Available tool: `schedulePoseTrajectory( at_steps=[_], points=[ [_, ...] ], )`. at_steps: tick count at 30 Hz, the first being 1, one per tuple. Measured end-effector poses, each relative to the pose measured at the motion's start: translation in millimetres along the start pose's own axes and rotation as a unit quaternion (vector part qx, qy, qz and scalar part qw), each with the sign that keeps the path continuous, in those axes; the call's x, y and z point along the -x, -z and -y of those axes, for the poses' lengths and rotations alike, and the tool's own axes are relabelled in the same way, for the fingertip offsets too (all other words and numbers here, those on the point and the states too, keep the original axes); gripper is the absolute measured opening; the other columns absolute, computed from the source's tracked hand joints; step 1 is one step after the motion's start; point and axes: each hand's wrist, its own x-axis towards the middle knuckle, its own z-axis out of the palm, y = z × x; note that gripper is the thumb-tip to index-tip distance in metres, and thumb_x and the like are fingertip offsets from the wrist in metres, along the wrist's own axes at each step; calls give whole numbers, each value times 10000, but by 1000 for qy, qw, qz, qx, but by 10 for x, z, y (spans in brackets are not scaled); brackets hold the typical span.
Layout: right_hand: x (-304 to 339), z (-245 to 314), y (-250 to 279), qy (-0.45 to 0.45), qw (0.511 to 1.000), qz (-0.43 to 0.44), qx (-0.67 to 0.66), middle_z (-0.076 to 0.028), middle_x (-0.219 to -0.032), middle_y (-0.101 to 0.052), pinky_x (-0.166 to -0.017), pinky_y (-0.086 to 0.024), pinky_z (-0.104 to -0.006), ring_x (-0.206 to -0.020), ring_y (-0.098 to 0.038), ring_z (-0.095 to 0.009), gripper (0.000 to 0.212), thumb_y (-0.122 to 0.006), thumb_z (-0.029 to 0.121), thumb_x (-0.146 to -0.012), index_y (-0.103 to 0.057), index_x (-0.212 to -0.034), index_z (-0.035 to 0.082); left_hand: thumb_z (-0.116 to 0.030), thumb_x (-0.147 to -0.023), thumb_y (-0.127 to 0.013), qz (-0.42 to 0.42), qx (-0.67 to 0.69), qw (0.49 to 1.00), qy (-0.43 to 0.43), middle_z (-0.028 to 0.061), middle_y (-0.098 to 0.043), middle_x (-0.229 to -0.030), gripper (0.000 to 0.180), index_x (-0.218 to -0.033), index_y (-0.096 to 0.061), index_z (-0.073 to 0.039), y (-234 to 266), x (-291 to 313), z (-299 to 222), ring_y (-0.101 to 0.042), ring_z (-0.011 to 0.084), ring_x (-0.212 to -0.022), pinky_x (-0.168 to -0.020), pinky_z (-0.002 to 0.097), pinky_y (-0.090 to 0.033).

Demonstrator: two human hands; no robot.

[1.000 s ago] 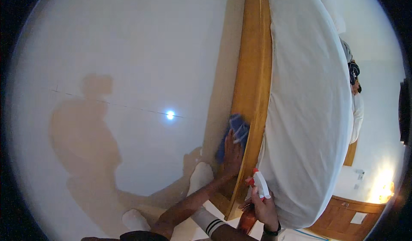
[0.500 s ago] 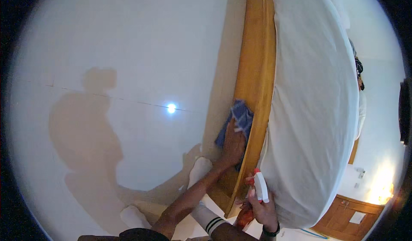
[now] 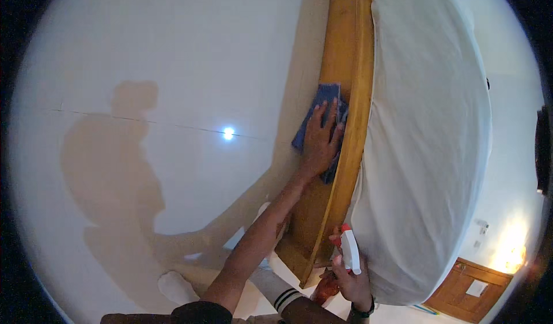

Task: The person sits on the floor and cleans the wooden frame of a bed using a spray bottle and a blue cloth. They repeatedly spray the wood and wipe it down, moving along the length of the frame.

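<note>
Keep your left hand flat on the blue cloth, wiping along the wooden bed frame; your right hand grips the spray bottle.

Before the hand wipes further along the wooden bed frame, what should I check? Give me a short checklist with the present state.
1. Left hand lies flat on the blue cloth: ok.
2. Cloth touches the wooden bed frame: ok.
3. Frame ahead of the cloth has nothing lying on it: ok.
4. Right hand holds the spray bottle upright, beside the white mattress: ok.
5. Cloth is damp enough: cannot tell.
6. Nozzle direction: cannot tell.
</note>
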Motion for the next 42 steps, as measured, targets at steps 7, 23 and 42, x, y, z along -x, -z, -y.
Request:
schedulePoseTrajectory(
  at_steps=[7,23,42],
  points=[
    [15,-36,-32,-142,981,1,-132,-1,-860,-541,-712,-460,-263,-777,-522,-74,382,-556,204,-1014,-501,-1324,-14,-228,-1001,-506,14,28,999,-35,236,-291,-1544,446,-1433,-446,-134,80,776,-38,-218,462,-1454,-1174,602,-183],
    [-97,53,-34,-37,999,-6,24,-103,-1163,-634,-784,-502,-308,-869,-592,-139,453,-578,212,-988,-498,-1366,-24,-217,-1014,-520,3,96,995,-21,199,-255,-1582,336,-1305,-477,-56,-62,256,124,-202,428,-1475,-1188,598,-146],
    [80,-100,-222,-53,998,-4,-42,-147,-1248,-585,-800,-539,-339,-930,-660,-184,622,-584,209,-960,-357,-1490,-24,-222,-1031,-460,-13,66,997,-46,231,-267,-1556,337,-1310,-464,-33,-76,-104,109,-231,448,-1451,-1188,570,-173]
  ],
)
